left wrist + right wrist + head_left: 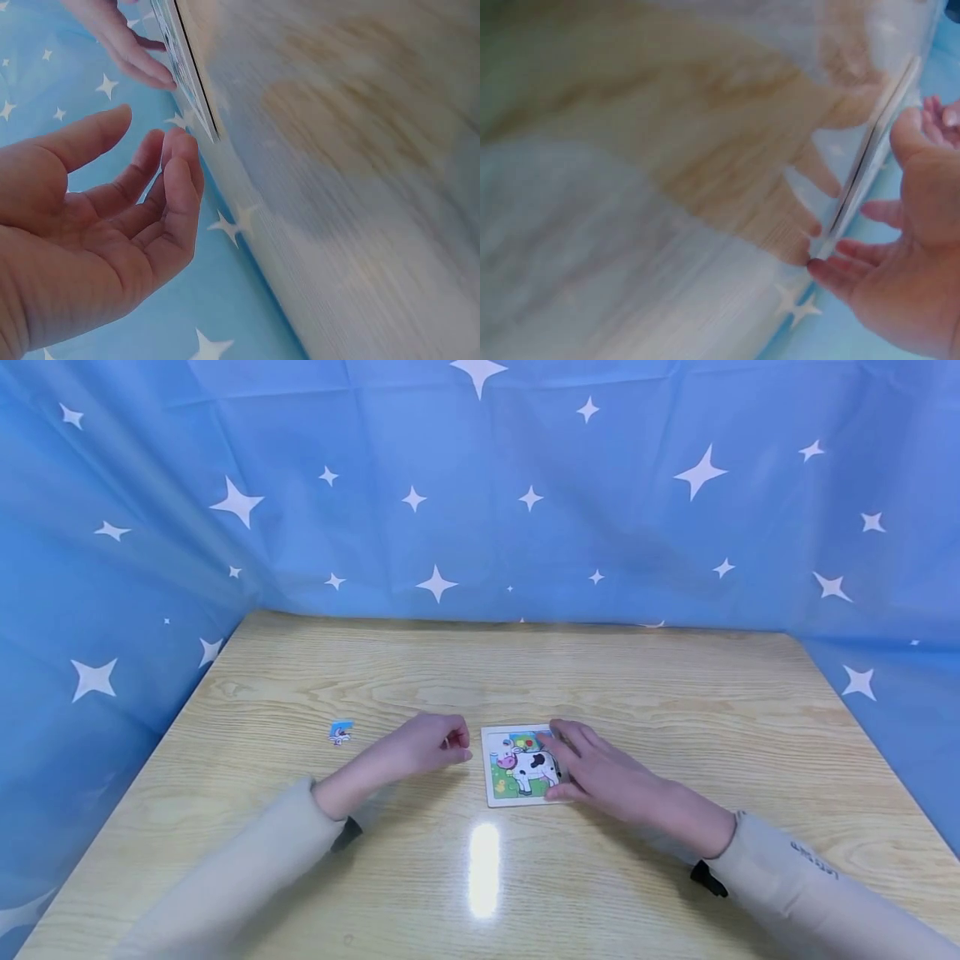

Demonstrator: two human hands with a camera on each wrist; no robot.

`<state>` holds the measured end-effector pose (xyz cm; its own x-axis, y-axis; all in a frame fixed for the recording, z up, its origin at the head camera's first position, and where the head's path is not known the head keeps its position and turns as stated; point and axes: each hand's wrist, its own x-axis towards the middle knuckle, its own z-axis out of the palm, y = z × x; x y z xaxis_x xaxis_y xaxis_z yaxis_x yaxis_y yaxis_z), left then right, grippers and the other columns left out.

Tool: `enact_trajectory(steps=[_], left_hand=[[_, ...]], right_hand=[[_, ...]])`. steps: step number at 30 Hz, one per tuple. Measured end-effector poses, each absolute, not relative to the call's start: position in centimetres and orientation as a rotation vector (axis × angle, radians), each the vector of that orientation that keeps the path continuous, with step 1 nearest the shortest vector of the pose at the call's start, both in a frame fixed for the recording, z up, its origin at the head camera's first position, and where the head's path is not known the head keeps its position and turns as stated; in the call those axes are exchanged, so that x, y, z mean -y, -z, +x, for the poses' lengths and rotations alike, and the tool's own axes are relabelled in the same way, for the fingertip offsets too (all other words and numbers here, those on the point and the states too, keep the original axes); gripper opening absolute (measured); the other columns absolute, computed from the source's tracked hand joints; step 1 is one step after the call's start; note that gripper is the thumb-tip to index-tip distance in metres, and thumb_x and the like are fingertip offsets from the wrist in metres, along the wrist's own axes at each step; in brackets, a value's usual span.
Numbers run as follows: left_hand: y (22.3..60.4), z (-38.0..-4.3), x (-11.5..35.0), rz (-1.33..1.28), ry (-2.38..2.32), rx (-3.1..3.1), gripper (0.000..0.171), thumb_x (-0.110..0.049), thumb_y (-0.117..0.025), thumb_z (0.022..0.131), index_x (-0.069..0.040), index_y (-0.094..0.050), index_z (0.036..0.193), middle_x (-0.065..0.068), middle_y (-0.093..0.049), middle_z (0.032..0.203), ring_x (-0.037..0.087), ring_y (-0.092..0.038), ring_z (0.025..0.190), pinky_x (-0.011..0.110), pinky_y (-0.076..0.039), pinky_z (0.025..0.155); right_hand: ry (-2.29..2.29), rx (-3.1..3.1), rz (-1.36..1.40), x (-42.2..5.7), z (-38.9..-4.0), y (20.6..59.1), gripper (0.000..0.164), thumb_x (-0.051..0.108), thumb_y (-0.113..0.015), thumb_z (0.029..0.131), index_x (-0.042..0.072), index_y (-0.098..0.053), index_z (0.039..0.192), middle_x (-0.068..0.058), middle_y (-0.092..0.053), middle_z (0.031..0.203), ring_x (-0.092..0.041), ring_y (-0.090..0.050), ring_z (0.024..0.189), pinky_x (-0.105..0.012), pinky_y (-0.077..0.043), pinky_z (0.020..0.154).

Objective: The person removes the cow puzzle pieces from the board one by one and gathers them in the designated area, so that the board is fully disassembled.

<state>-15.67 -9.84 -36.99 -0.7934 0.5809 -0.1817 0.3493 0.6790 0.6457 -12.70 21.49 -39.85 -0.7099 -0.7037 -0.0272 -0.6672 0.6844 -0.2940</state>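
Tabletop (675,702) spreads around puzzle (517,770) and right hand (611,777), edges well away.

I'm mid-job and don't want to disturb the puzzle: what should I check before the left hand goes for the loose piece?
1. Left hand empty: ok. The left wrist view shows nothing in it, fingers loosely bent.
2. Loose piece in sight: ok. It lies uncovered on the table, beyond the left wrist.
3. Puzzle tray flat on the table: ok.
4. Right hand clear of the tray: not ok. Its fingers overlap the right side in the head view.
5. Gap for the piece visible: cannot tell. The right hand covers part of the puzzle.
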Motion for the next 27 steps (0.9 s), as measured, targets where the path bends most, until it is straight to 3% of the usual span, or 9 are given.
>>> enact_trajectory(steps=[14,27], left_hand=[[37.1,-16.0,7.1,0.722,-0.795,-2.566,0.02,-0.009,-0.079,0.101,0.001,-0.069,0.115,0.005,-0.068,0.099,0.017,-0.06,0.09,0.033,-0.054,0.088],[37.5,-16.1,5.7,0.682,-0.749,-2.571,0.026,-0.009,-0.084,0.099,0.0,-0.07,0.119,0.005,-0.065,0.098,0.018,-0.055,0.088,0.031,-0.05,0.084]], right_hand=[[0.331,-2.745,-1.123,-22.0,-12.8,39.8,0.071,0.037,-0.068,0.111,0.0,-0.044,0.166,-0.028,-0.035,0.173,-0.052,-0.035,0.158,-0.073,-0.042,0.116],[0.314,-2.722,-1.083,-22.1,-12.8,39.9,0.073,0.039,-0.065,0.112,0.0,-0.04,0.168,-0.03,-0.032,0.174,-0.053,-0.033,0.158,-0.073,-0.039,0.118]])
